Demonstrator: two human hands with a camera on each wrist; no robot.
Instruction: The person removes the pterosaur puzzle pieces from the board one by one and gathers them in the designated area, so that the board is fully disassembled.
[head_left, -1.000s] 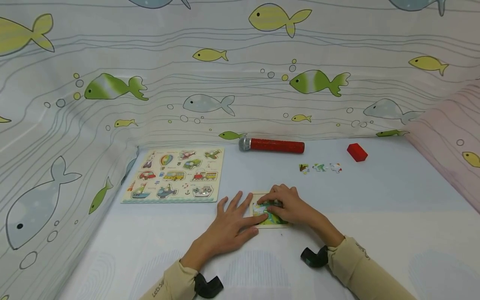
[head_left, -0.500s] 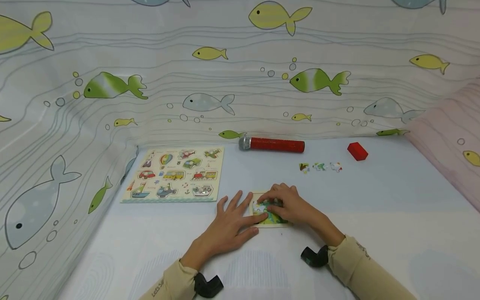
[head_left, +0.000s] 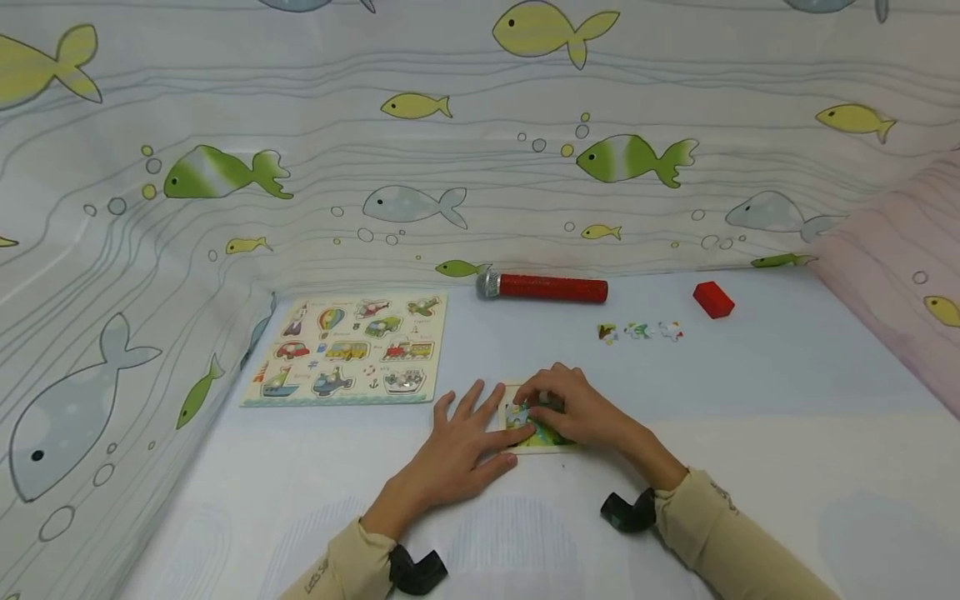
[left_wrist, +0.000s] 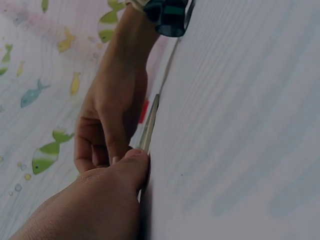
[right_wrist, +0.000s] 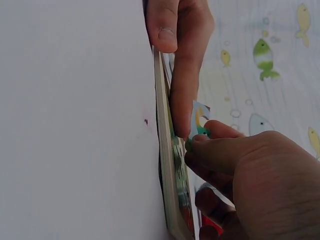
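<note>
A small wooden-framed jigsaw puzzle (right_wrist: 167,150) with a green and blue picture lies flat on the table. My left hand (head_left: 457,458) rests at its left side with fingers spread, the index finger reaching over the picture. My right hand (head_left: 576,408) is bent over the top and right of the puzzle, covering part of it. In the right wrist view, its thumb and fingers pinch a jigsaw piece (right_wrist: 201,120), light blue with some green and yellow. That piece stands tilted up at the frame, right by the left index fingertip.
Three loose jigsaw pieces (head_left: 639,332) lie in a row behind the right hand. A red block (head_left: 713,300) and a red toy microphone (head_left: 551,288) are farther back. At the left lies a vehicle puzzle board (head_left: 348,352). Fish-print cloth (head_left: 420,158) walls the back and sides.
The right thumb and fingers have shifted slightly to the left over the puzzle. The left hand has stayed in place.
</note>
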